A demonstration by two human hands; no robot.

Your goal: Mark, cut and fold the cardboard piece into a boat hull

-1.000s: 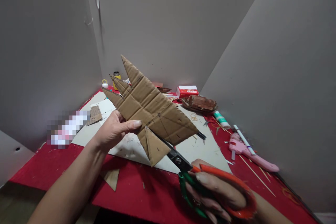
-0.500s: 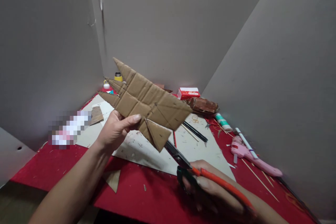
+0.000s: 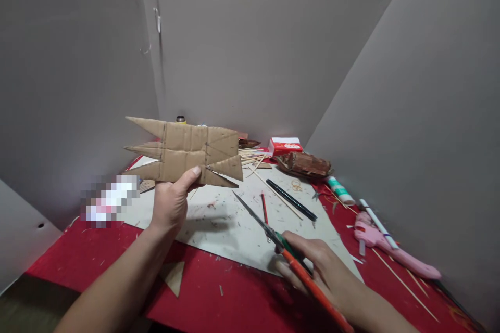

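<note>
Mid-cutting, apparently: gripping notched cardboard (image 3: 183,152) in closed left fingers (image 3: 190,178), scissors (image 3: 269,232) in curled right fingers (image 3: 297,242), held apart; needs lining up for any further snip.

a pink glue gun (image 3: 409,261) lies near the right edge of the tabletop (image 3: 78,263); a red-and-white box (image 3: 285,146) sits near the far edge.

The 2 hands (image 3: 170,205) (image 3: 312,260) and 2 forearms (image 3: 113,281) (image 3: 375,302) are bare, the left thumbnail (image 3: 197,170) short.
</note>
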